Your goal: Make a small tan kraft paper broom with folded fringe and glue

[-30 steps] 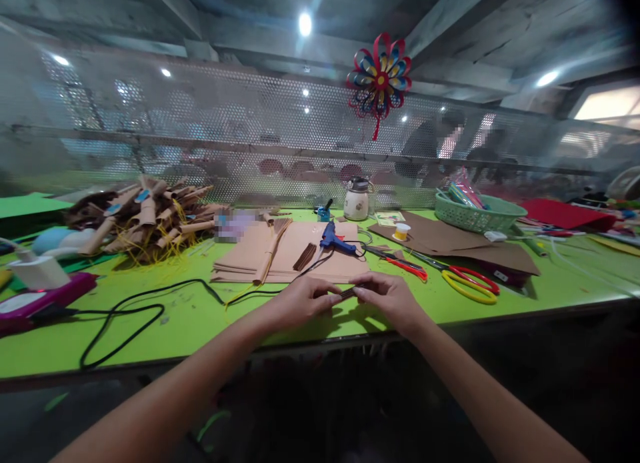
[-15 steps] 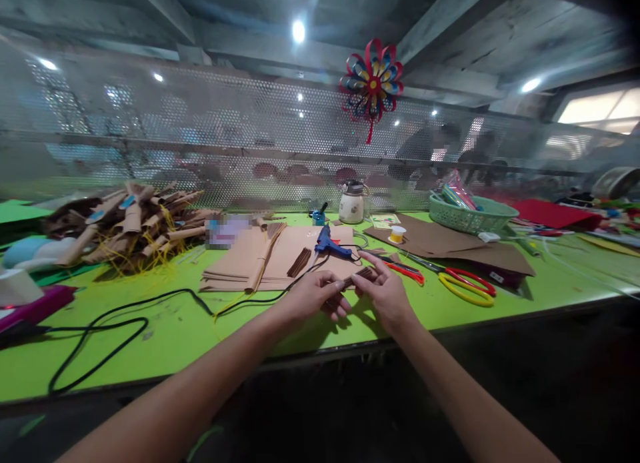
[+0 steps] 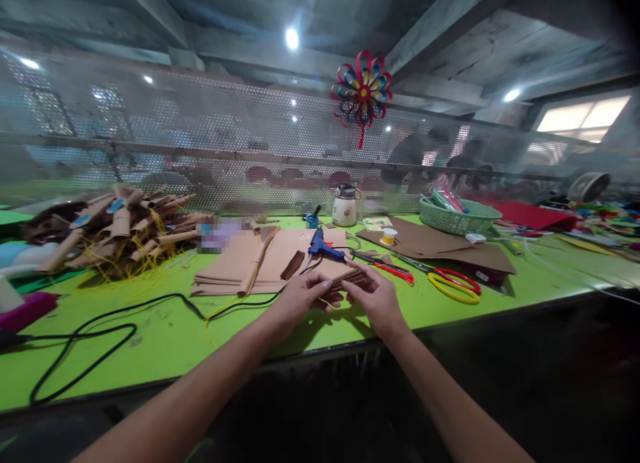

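Note:
Both my hands meet over the near edge of the green table (image 3: 165,329). My left hand (image 3: 299,299) and my right hand (image 3: 373,296) each pinch one end of a small bundle of brown paper strips (image 3: 345,280), held just above the table. Right behind them lies a stack of brown paper sheets (image 3: 240,266), with a fan of brown strips (image 3: 293,263) and a blue glue gun (image 3: 324,247) resting on it. The glue gun's black cord (image 3: 115,316) loops off to the left.
Red-handled scissors (image 3: 393,268) and yellow-and-red scissors (image 3: 453,283) lie to the right. A pile of rolled brown paper tubes (image 3: 115,226) sits far left. A green basket (image 3: 457,217), a small jar (image 3: 345,208) and a yellow spool (image 3: 387,236) stand at the back, before a perforated screen.
The strip bundle has been lifted and turned between my fingers, and both hands have shifted slightly up and away from me. The view has swung a little to the right.

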